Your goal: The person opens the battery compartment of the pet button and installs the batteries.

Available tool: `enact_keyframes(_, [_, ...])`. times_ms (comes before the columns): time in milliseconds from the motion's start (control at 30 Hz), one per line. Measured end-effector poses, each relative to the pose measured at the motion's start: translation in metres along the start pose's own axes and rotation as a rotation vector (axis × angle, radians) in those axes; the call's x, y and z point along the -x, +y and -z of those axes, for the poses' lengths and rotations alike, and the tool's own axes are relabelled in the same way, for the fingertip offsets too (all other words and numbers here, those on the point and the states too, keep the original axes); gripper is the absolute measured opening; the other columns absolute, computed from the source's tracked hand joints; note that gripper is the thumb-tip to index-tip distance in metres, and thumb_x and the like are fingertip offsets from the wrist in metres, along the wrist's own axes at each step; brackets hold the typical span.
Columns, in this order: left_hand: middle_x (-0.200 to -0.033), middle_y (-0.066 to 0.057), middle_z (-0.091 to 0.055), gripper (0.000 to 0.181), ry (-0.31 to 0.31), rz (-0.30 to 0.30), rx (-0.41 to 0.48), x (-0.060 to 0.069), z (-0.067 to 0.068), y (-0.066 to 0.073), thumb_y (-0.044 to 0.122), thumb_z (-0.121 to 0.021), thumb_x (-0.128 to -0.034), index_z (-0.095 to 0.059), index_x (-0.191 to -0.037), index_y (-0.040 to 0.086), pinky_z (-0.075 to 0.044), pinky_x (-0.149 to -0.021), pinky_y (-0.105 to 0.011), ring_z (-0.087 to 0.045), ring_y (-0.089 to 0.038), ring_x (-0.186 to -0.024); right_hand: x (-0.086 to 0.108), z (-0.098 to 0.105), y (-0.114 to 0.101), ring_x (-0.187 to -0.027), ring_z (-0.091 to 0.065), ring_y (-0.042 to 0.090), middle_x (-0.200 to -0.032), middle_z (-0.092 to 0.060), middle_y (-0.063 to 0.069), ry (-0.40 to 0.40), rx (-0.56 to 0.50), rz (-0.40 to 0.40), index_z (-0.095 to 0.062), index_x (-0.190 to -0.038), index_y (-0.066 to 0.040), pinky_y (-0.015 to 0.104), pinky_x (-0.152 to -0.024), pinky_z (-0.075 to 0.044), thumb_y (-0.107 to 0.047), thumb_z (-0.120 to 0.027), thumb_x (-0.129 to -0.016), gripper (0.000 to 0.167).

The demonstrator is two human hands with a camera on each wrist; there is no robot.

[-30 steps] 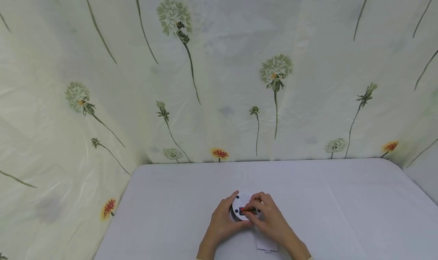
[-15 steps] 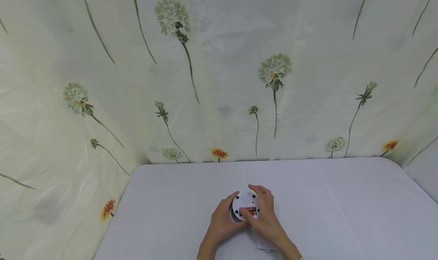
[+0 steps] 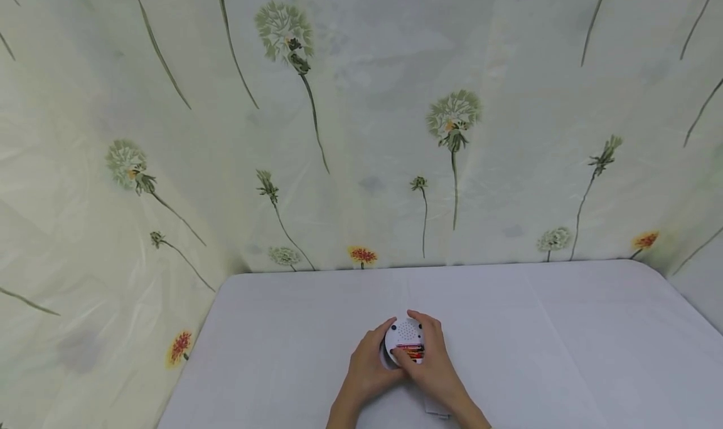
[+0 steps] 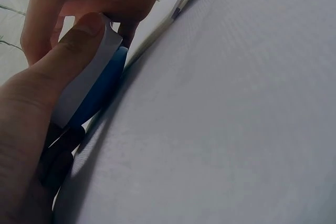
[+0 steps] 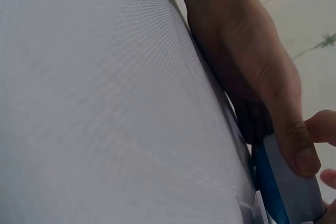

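A round white device (image 3: 403,330) with speaker holes, dark rubber feet and a blue other side lies bottom up. Red batteries (image 3: 417,352) show in its uncovered compartment. My left hand (image 3: 367,363) holds the device by its left rim, thumb along the near side in the left wrist view. Curved around the right side is my right hand (image 3: 436,360). Its thumb presses at the left end of the batteries, and its index finger reaches the far rim. The right hand hides part of the compartment. In the right wrist view the device's blue band (image 5: 269,182) faces the cloth.
A small white battery cover (image 3: 436,408) lies on the white-clothed table (image 3: 294,328), partly under the right forearm. A flower-printed curtain (image 3: 361,134) hangs behind the table's far edge and along the left side.
The right fingers have let go of the battery they pinched and spread to the device's far rim. The right thumb has moved left onto the batteries. My left hand keeps its hold.
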State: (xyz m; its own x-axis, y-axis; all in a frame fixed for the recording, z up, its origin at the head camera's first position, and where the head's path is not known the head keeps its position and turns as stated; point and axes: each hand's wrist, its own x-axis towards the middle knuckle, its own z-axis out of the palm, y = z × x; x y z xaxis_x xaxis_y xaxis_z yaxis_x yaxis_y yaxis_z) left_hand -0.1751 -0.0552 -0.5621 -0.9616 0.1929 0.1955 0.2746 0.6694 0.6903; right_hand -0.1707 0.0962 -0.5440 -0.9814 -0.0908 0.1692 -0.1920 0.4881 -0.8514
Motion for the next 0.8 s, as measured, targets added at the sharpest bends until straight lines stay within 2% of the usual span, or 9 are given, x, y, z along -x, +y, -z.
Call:
enact_keyframes(267, [-0.116,0.004,-0.062,0.089,-0.004,0.013,0.003,-0.0006,-0.0006,-0.0009,0.050,-0.082,-0.0637,-0.043,-0.141,0.029,-0.049,-0.085,-0.028,-0.053,-0.005,-0.097,-0.0012,0.0002,0.0019,-0.125,-0.041,0.021,-0.143,-0.033,0.004,-0.020,-0.006,-0.007,-0.034,-0.143,-0.018,0.047,-0.103,-0.037,-0.026,-0.076,-0.079,0.076])
enact_keyframes(567, [-0.116,0.003,-0.062,0.089,0.013,-0.027,-0.013,-0.0017,-0.0004,-0.0025,0.051,-0.081,-0.0645,-0.044,-0.141,0.026,-0.049,-0.085,-0.028,-0.054,-0.006,-0.098,-0.0016,-0.0002,0.0031,-0.127,-0.040,0.021,-0.144,-0.033,0.002,-0.021,-0.028,-0.011,-0.033,-0.143,-0.020,0.048,-0.105,-0.035,-0.024,-0.075,-0.080,0.075])
enact_keyframes(800, [-0.116,0.003,-0.063,0.088,-0.001,0.010,-0.015,-0.0007,-0.0003,-0.0010,0.053,-0.080,-0.0644,-0.045,-0.141,0.026,-0.049,-0.084,-0.028,-0.054,-0.006,-0.098,0.0002,-0.0008,0.0048,-0.131,-0.037,0.023,-0.144,-0.032,0.004,-0.030,-0.047,0.005,-0.033,-0.143,-0.017,0.052,-0.108,-0.031,-0.018,-0.074,-0.081,0.074])
